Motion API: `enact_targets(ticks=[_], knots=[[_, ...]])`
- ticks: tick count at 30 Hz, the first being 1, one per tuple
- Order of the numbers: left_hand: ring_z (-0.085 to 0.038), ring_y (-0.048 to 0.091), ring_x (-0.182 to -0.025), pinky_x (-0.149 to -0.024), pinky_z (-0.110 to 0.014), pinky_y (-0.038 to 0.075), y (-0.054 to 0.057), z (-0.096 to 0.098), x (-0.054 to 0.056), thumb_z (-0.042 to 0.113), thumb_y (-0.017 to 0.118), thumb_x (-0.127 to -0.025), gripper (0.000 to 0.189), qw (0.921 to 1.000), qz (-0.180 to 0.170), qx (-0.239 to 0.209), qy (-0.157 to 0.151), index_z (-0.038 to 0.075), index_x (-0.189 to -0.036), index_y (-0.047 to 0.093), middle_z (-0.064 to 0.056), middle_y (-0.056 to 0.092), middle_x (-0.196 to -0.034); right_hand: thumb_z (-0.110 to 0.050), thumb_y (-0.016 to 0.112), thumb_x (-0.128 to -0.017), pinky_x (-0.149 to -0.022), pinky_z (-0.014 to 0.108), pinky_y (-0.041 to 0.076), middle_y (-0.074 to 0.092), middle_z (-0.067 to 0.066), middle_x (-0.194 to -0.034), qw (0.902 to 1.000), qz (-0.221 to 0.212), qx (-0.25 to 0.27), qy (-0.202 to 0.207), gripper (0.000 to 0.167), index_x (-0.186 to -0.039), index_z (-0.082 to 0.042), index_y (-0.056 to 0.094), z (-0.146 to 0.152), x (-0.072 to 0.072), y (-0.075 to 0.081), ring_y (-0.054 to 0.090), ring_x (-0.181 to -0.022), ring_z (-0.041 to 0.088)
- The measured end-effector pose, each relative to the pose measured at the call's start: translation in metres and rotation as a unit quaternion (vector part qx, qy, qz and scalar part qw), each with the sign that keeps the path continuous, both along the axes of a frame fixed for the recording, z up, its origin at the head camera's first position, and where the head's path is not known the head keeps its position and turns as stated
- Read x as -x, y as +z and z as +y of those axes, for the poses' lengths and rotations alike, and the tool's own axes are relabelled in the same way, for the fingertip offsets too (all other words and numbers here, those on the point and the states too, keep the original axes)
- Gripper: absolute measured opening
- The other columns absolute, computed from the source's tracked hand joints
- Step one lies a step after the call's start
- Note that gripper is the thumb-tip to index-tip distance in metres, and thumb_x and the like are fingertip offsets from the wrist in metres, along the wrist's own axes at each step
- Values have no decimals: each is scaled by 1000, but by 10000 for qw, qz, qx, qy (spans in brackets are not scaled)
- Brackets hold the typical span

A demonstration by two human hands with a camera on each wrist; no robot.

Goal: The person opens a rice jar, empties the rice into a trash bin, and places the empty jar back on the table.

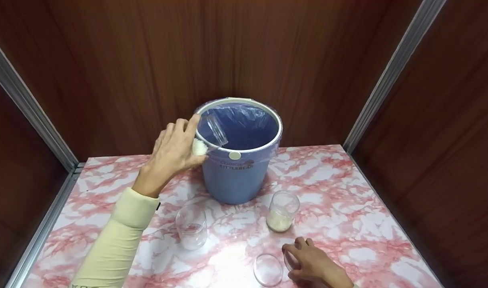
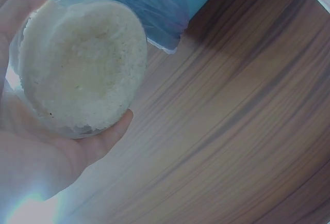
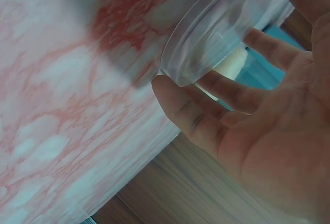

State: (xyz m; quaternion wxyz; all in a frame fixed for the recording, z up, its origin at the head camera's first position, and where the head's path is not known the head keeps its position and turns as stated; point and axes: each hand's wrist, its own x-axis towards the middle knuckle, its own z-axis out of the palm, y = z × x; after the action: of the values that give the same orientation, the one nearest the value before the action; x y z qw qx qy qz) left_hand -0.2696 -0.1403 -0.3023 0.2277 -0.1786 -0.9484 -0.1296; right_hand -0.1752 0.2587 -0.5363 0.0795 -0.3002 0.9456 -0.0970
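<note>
My left hand (image 1: 172, 146) grips a clear plastic jar (image 1: 216, 130), tipped with its mouth over the near left rim of the blue trash bin (image 1: 236, 182). White grains (image 2: 82, 66) fill the jar's bottom end in the left wrist view. Low on the right, my right hand (image 1: 313, 262) holds a clear round lid (image 3: 206, 33) by its edge, fingers and thumb around the rim. A second clear lid (image 1: 268, 270) lies flat on the table just left of that hand. Beyond it stands an upright clear jar (image 1: 283, 212) with pale grains in the bottom.
Another clear jar (image 1: 191, 228) stands upright, front left of the bin, near my left sleeve (image 1: 120, 236). A thin plastic liner (image 1: 247, 114) covers the bin's inside. The red-and-white marbled table (image 1: 335, 208) is enclosed by brown wood-grain panels (image 1: 120, 72) and metal corner rails (image 1: 391, 76).
</note>
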Motion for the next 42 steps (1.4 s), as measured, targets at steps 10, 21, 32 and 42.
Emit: enact_targets(ticks=[10,21,32,42], knots=[[-43,54,-102,-84,-56,50,5,-2,-1,38,84,-71,94,9995,-202,255,38,12,-144,32,-26,52,-120,-40,81,-72,-59,29,42,50,8,-111,10000,-23,-38,-50,65,-129,-23,55,-4,2,0,44,-92,21],[-45,53,-100,-88,-56,47,11,5,3,34,84,-71,89,9976,7,689,119,11,-141,34,-27,53,-115,-43,80,-73,-60,28,42,50,6,-113,9997,-225,51,53,68,-131,-19,54,2,7,9,42,-92,20],[-43,54,-96,-82,-54,47,19,11,6,32,86,-70,87,9935,112,1119,171,11,-136,35,-24,55,-109,-46,76,-77,-64,30,44,50,5,-112,9990,-386,114,214,66,-132,-17,54,5,8,11,41,-93,20],[-43,55,-100,-83,-52,46,17,18,9,32,89,-67,94,9861,284,1613,266,11,-142,35,-26,56,-117,-42,77,-79,-64,27,42,51,5,-111,9985,-462,166,244,64,-132,-16,55,5,5,7,38,-89,18]])
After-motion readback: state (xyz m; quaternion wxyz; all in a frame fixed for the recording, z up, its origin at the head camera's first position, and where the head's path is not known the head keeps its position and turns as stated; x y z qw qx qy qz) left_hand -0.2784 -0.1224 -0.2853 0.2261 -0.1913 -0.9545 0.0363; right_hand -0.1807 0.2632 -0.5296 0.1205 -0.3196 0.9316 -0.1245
